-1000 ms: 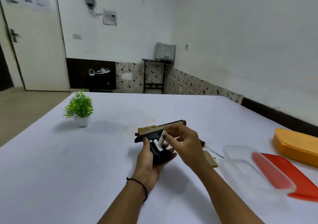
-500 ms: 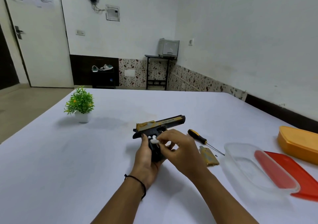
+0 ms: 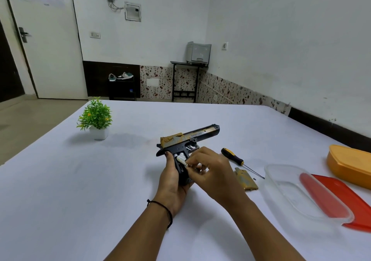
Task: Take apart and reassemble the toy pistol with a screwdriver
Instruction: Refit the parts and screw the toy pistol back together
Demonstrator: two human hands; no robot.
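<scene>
A black toy pistol with a gold slide is held above the white table, its barrel pointing right. My left hand grips its handle from below. The grip side is uncovered and white parts show inside. My right hand pinches a small white part at that opening. A screwdriver with a black and yellow handle lies on the table just right of my hands. The loose gold grip panel lies beside it, with a tiny dark screw close by.
A clear plastic container rests on a red lid at the right, with an orange box behind it. A small potted plant stands at the back left of the table.
My right hand has brought the small white part down from above the pistol into the open grip. The camera has moved slightly closer; the pistol stays in my left hand.
</scene>
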